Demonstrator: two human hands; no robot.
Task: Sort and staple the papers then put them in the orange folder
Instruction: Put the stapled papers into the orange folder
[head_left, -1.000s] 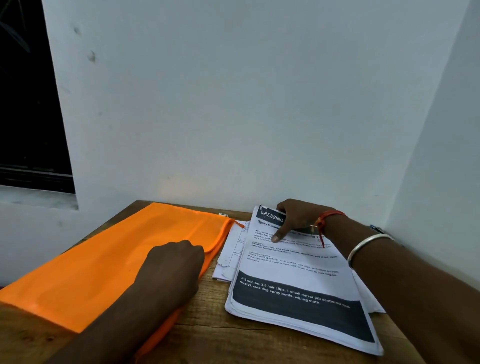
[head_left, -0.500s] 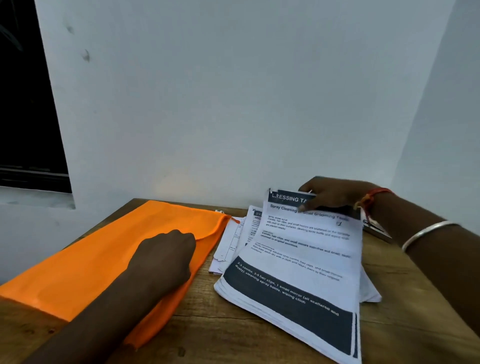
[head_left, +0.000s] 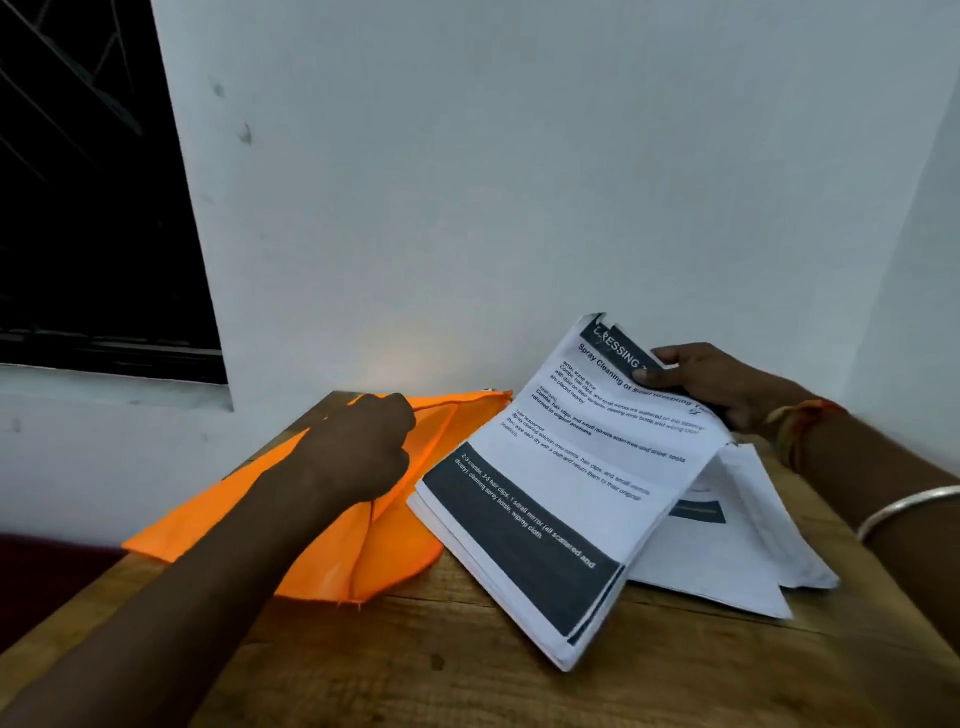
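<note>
The orange folder (head_left: 332, 540) lies on the left of the wooden table (head_left: 467, 670). My left hand (head_left: 358, 447) grips its upper layer and holds it raised and creased. A thick bundle of printed papers (head_left: 561, 493) with dark bands is tilted up at its far end, its near edge resting on the table. My right hand (head_left: 711, 384) pinches the bundle's top edge. More white sheets (head_left: 727, 551) lie flat beneath and right of the lifted bundle. No stapler shows.
A white wall stands close behind the table, and another closes in on the right. A dark window (head_left: 93, 208) with a ledge is at the left. The table's left edge drops to a dark red surface (head_left: 47, 571).
My right hand has lifted the far end of the paper bundle off the table and swung it toward the folder. My left hand moved from resting on the folder to gripping and raising its flap.
</note>
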